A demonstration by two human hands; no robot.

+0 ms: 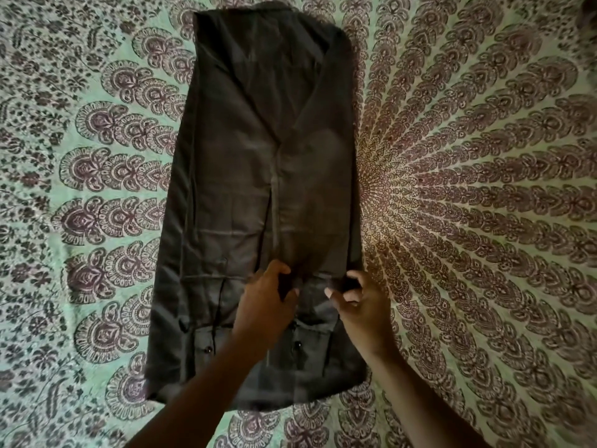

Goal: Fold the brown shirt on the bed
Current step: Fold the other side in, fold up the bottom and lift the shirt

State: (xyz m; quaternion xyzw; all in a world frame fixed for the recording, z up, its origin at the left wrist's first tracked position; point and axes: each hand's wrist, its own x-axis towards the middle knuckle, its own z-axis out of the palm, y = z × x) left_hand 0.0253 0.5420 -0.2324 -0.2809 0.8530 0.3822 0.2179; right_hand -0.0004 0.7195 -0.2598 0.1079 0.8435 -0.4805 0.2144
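The brown shirt [258, 189] lies flat on the bed as a long narrow strip, both sides and sleeves folded in toward the middle. Buttons show on a cuff near the strip's near end. My left hand [266, 302] sits on the lower middle of the shirt, fingers curled and pinching a fold of the cloth. My right hand [358, 305] is beside it at the shirt's right edge, thumb and fingers curled round the edge of the fabric.
A bedsheet [468, 189] with a green ground and a purple-brown peacock-feather print covers the whole bed around the shirt. A dark object [589, 11] just shows at the far right corner.
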